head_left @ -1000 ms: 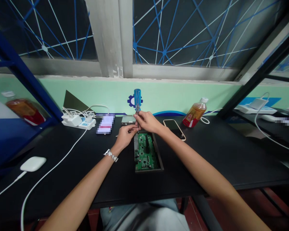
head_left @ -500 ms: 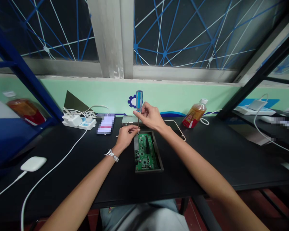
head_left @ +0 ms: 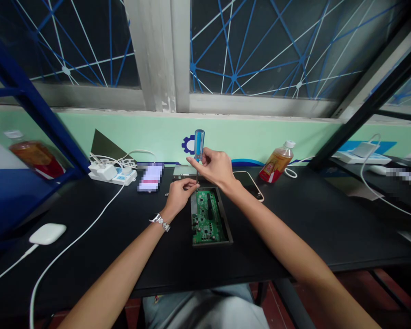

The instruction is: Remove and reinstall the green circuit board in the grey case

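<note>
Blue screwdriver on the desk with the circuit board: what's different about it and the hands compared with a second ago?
The right hand has shifted slightly right and turned, its thumb now reaching left past the base of the handle. The top of the blue screwdriver has moved slightly right. The left hand stayed at the shaft; the green circuit board and bottle haven't visibly moved.

No text or number is legible; the marks on the bottle (head_left: pixel 276 162) are too small, the screen (head_left: pixel 151 176) at left is pixelated
</note>
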### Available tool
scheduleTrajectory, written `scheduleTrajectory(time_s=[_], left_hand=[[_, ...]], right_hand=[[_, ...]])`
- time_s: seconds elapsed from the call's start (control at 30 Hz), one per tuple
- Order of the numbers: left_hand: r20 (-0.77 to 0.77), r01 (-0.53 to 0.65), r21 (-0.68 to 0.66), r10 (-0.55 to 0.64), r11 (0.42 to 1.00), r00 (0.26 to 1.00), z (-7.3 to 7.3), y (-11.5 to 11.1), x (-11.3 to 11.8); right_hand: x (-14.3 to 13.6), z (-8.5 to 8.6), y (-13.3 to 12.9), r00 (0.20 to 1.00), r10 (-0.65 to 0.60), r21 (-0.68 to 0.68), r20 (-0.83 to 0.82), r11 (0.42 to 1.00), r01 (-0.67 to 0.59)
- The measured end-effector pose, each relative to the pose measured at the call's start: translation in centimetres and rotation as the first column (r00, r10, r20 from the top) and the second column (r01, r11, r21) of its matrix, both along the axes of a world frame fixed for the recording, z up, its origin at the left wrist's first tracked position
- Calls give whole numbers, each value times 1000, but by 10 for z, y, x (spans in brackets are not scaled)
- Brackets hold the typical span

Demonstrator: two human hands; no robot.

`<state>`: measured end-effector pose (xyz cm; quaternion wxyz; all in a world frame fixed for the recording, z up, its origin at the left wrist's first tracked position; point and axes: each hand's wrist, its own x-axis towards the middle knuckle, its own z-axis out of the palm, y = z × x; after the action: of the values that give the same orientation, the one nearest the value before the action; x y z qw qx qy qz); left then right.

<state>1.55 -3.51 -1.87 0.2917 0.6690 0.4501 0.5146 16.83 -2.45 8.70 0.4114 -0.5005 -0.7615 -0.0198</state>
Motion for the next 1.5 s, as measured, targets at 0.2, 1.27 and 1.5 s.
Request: scheduleTrajectory(time_s=[0.2, 1.27, 1.5], left_hand=[[-112, 29, 27, -26, 999, 993, 4, -2, -3], [114, 284, -65, -276, 957, 954, 7, -2, -2], [112, 162, -67, -154, 985, 982, 8, -2, -1]], right_hand=[[2, 1, 1, 999, 33, 9, -30, 999, -33], [24, 21, 7, 738, 449, -483, -504, 563, -671], [26, 14, 10, 798, 397, -507, -453, 622, -597]])
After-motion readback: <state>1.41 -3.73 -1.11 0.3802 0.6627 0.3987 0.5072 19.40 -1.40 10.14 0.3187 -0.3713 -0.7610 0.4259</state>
